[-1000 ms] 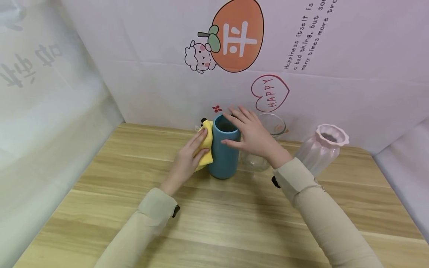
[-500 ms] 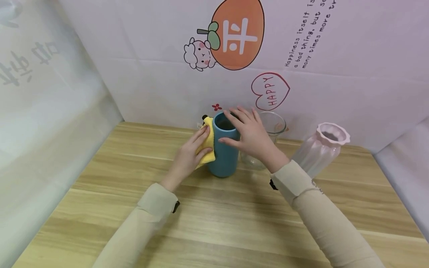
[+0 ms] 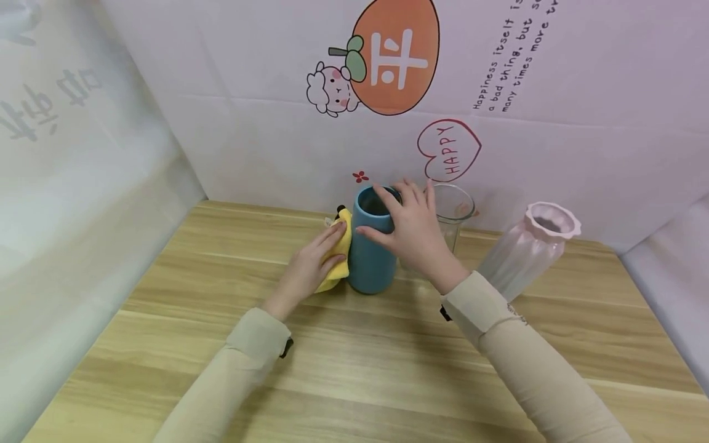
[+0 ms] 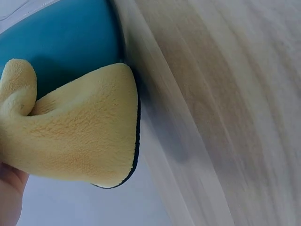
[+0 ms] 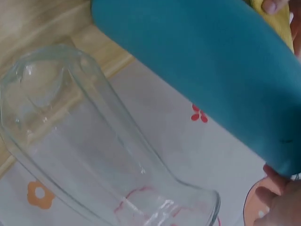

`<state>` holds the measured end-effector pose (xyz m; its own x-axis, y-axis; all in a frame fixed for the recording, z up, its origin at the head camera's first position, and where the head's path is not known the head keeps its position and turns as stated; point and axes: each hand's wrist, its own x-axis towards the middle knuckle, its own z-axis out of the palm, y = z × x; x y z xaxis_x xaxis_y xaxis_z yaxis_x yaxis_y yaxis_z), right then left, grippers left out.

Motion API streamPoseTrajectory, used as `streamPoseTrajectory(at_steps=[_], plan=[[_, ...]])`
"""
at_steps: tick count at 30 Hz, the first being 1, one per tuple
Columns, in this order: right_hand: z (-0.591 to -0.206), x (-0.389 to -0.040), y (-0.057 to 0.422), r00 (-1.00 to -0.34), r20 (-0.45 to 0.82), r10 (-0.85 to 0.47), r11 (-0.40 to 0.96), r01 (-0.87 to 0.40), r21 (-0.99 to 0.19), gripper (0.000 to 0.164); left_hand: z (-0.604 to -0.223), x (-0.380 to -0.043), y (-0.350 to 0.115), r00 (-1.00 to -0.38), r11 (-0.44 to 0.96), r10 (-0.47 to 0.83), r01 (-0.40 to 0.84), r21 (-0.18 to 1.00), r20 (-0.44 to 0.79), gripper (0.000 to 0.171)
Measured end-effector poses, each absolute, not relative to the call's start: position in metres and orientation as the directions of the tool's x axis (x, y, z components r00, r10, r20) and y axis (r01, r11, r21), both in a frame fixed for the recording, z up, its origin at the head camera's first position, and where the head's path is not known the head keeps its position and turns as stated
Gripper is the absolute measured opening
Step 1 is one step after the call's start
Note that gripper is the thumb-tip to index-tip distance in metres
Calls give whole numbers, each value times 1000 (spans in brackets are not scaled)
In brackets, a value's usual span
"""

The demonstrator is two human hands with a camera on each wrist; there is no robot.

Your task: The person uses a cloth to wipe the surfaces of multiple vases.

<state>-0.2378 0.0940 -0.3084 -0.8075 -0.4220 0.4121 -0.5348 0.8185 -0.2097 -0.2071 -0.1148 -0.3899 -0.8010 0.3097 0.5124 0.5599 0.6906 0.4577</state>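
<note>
A blue cylindrical vase [image 3: 370, 261] stands upright on the wooden table, its mouth facing up. My left hand [image 3: 306, 263] holds a yellow cloth [image 4: 89, 134] against the vase's left side. In the left wrist view the cloth is fuzzy, with a dark edge, and lies folded along the blue wall. At the top right of the vase is my right hand [image 3: 416, 237], its thumb at the front and its fingers bent over the rim. The right wrist view shows fingertips right at the rim end.
A clear glass vase [image 5: 89, 127] stands close to the right of the blue one, partly behind my right hand. Farther right is a pink fluted vase [image 3: 517, 261], near my right sleeve. A white printed backdrop [image 3: 266, 154] rises behind the table [image 3: 354, 369].
My left hand and the cloth first went slightly up along the blue vase, then came back down. My right hand has shifted a little left, its fingers bending more over the rim.
</note>
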Motion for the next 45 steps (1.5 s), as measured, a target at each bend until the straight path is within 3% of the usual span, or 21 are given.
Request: streamPoseTrajectory(at_steps=[4,8,13,18,25,28,33,40,45], plan=[[-301,-247,103,-806,310,-505,776,-581,-246,71,-387,-208,-114,-771,643,248,584,495,587,55],[-294,-256,112,-777,216,-591,726,-629,-277,65,-378,-209,-108,-695,591,198,647,481,691,54],[-293,-259,115,-764,197,-614,710,-644,-286,64,-373,-209,-99,-634,586,260,703,403,728,56],[-294,-258,112,-771,217,-599,715,-637,-287,66,-375,-207,-96,-691,531,289,691,490,662,54],[-293,-256,110,-778,227,-586,721,-629,-290,67,-381,-208,-97,-743,494,306,658,568,595,83],[-293,-256,109,-782,223,-581,727,-623,-290,68,-383,-209,-98,-731,509,316,669,541,605,76],[-294,-254,106,-803,220,-555,752,-597,-282,68,-386,-208,-101,-727,551,331,666,502,601,49],[-298,-245,97,-862,248,-443,812,-503,-297,68,-395,-204,-111,-758,640,369,627,445,538,50],[-298,-242,95,-867,255,-428,821,-491,-293,69,-396,-202,-116,-732,667,366,637,386,575,53]])
